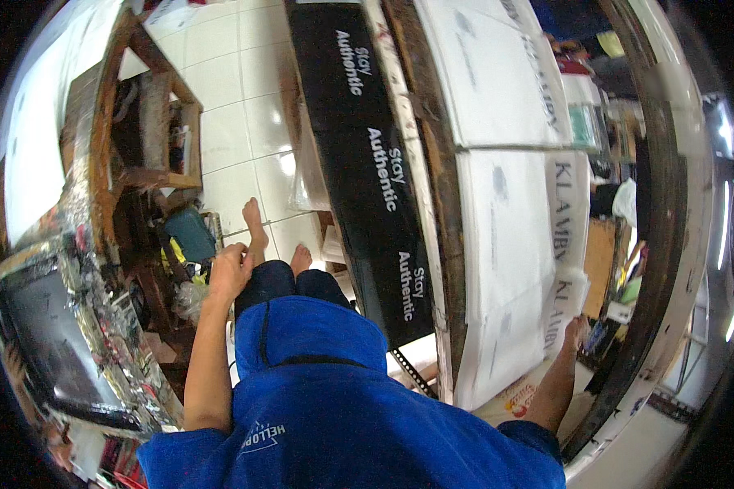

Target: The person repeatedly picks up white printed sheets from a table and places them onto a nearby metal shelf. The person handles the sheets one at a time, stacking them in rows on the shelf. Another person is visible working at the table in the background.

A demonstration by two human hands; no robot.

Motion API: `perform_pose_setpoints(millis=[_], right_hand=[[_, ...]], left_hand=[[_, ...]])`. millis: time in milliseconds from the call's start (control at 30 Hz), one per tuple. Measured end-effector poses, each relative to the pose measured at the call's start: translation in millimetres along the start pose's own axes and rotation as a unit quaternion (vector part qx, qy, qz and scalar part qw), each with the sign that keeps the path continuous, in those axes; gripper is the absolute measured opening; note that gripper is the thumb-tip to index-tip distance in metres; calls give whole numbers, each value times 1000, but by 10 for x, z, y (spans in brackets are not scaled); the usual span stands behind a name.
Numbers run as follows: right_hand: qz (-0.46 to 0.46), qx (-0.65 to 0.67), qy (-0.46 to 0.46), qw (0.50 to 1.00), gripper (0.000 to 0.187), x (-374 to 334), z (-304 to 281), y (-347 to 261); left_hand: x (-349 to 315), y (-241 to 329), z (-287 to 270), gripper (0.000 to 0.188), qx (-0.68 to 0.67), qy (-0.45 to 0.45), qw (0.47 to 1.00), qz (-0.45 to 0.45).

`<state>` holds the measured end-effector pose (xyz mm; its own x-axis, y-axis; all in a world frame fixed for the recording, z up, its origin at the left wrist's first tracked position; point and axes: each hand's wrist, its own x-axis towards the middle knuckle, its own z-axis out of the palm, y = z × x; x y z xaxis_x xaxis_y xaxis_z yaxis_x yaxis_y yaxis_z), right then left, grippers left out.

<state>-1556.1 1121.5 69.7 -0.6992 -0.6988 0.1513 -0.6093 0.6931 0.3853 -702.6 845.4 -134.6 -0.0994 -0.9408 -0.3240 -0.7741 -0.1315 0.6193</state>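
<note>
On the brown desk (pixel 447 187) I count at least two white printed sheets (pixel 510 244), right grip (pixel 577 332) at one's edge, left grip (pixel 232 267) curled; I can't tell either's hold. Between stretches one long black lettered panel (pixel 355 196).

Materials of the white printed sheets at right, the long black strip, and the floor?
White printed sheets: maybe non-woven fabric or plastic; matte, thin, flexible-looking edges. Black strip: fabric or coated sheet, unclear; dull, dark surface. Floor: likely glazed ceramic; glossy reflections, grout lines.
</note>
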Motion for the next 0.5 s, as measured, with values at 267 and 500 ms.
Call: perform_pose_setpoints(millis=[267, 500], right_hand=[[93, 418, 82, 900, 24, 383, -224, -456], [-56, 543, 28, 837, 33, 860, -1701, -3322]], left_hand=[[172, 170, -167, 23, -54, 27, 998, -11], [408, 125, -612, 25, -64, 32, 997, 3]])
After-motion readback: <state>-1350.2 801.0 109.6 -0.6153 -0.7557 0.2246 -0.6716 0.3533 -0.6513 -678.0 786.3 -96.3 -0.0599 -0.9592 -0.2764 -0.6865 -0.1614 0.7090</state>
